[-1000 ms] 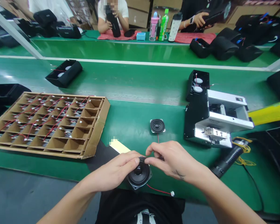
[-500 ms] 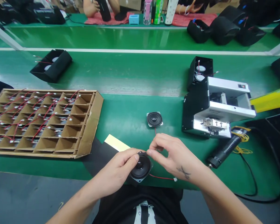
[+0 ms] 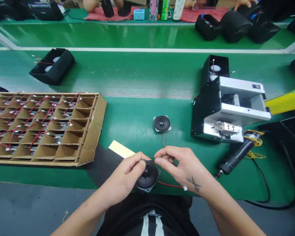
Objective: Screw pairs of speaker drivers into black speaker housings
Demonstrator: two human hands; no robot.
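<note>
At the table's front edge, my left hand (image 3: 130, 175) grips a round black speaker (image 3: 147, 176) with a square metal frame, its thumb on the upper rim. My right hand (image 3: 178, 164) is closed in a pinch at the speaker's upper right edge. A thin dark edge reaches its fingertips, but what they hold is too small to make out. From under the speaker a red wire (image 3: 170, 185) runs right to a white connector. Farther back, a second speaker (image 3: 162, 123) lies face up with its wire toward me. A black sheet (image 3: 102, 167) and a pale yellow strip (image 3: 121, 149) lie left of my hands.
On the left stands a divided cardboard box (image 3: 98, 131) of wired speakers. At the right are a silver-black machine (image 3: 236, 111) and an electric screwdriver (image 3: 228, 165) with its cable. Black speaker housings (image 3: 54, 67) sit farther back. Other people's hands (image 3: 244, 4) show across the table.
The view has shifted slightly. Both hands keep nearly the same place on the speaker, and my right fingers have moved only a little. Across the table, another person's hand now reaches the black housings.
</note>
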